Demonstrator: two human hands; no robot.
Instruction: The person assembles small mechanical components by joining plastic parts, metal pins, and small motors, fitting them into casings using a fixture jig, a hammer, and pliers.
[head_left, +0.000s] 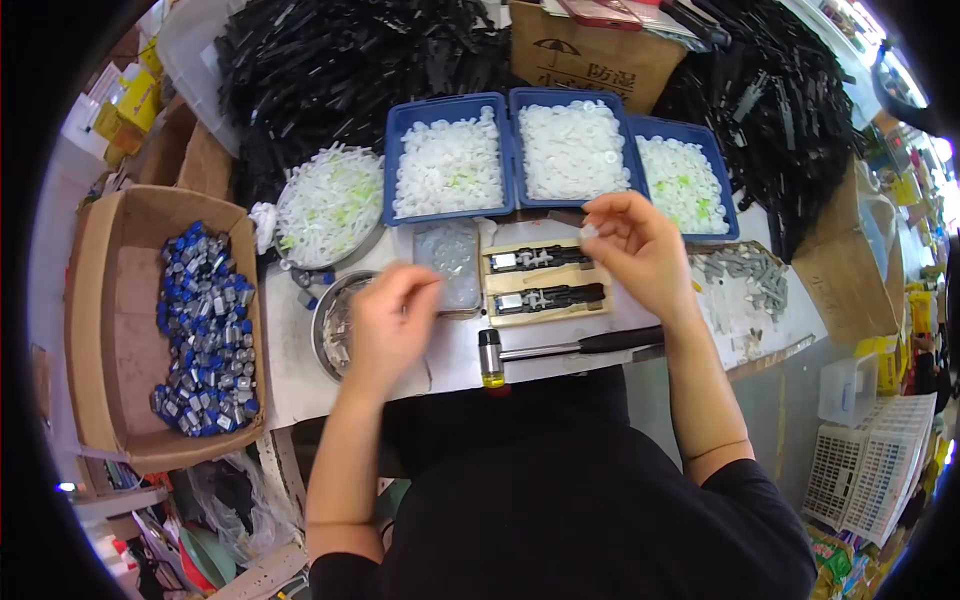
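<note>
My right hand (640, 245) pinches a small white plastic piece (589, 232) beside the right end of a wooden fixture (545, 276). Two black plastic assemblies with metal motors lie in the fixture, an upper one (540, 259) and a lower one (550, 298). Between a round metal bowl (322, 335) and a clear tray (447, 262) of small translucent parts hovers my left hand (392, 325). Its fingers are curled but smeared by motion, so whether they hold anything does not show. A hammer (540, 350) with a black handle lies just below the fixture.
Blue bins of white parts, a left one (448, 215), a middle one (515, 150) and a right one (728, 190), line the back. Black parts (340, 70) are heaped behind. Motors fill a cardboard box (120, 320) at left. Grey pieces (750, 275) lie at right.
</note>
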